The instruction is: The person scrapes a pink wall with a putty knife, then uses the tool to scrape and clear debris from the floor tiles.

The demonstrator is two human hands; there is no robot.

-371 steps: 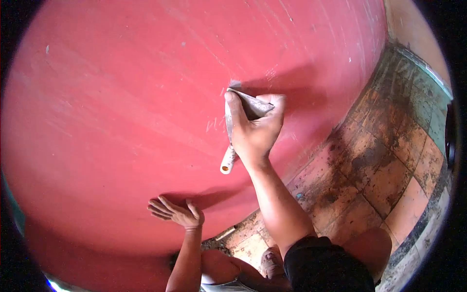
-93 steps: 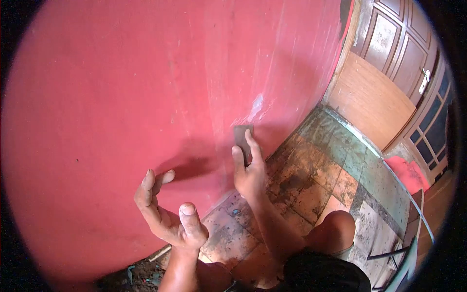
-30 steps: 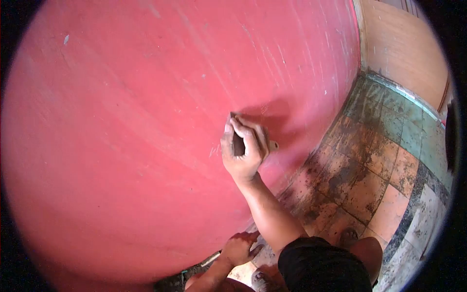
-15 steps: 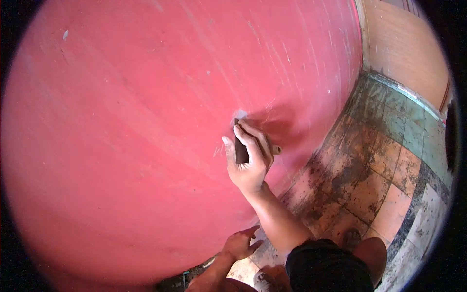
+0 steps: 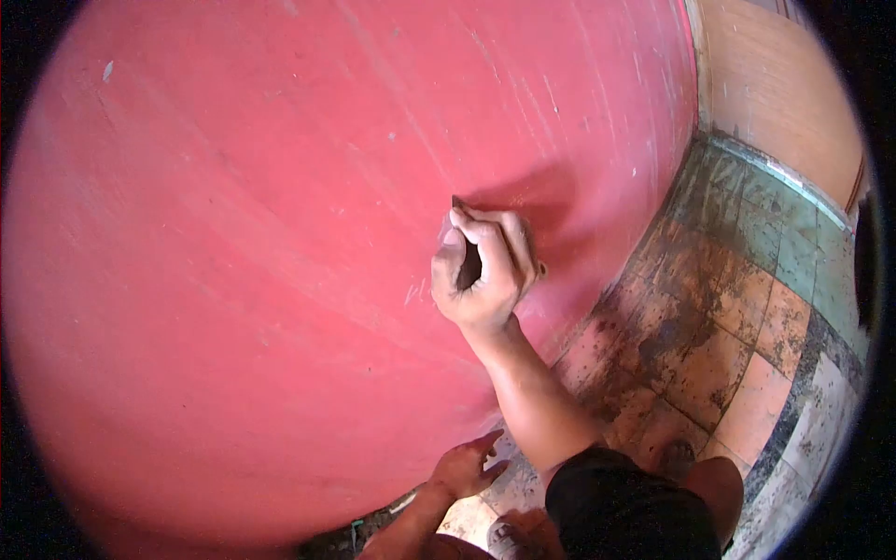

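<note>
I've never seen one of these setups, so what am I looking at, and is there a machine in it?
There's no machine, just a person's two bare hands. The view comes from a camera on their head, looking forward and down. The big red surface is a wall, marked with pale scratches and streaks. The right hand grips a thin flat tool, mostly hidden by the fingers. The left hand, lower down, holds nothing I can see. The stained floor tiles are at the right.

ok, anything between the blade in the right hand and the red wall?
Nothing visible. The blade shows its tip at the red wall, contact unclear; the right hand hides the rest. The left hand sits lower, clear of it.
</note>
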